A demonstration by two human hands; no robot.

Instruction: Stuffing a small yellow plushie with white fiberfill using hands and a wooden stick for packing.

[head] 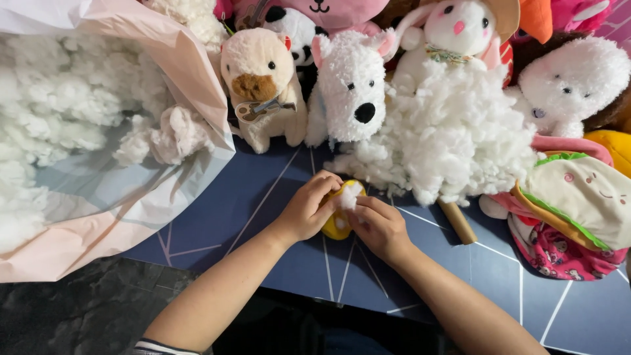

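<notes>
A small yellow plush toy (336, 227) lies on the dark blue table (263, 197) near its middle. My left hand (307, 209) grips it from the left. My right hand (378, 225) pinches a tuft of white stuffing (349, 194) at the toy's top opening. Just beyond my hands sits a big heap of loose white stuffing (453, 138).
A large pale pink bag (131, 217) full of white fibre fills the left. Plush animals line the back: a beige capybara (263, 85), a white dog (351, 85), a white bunny (457, 29). A wooden stick (458, 222) and flat unstuffed plush skins (572, 210) lie at the right.
</notes>
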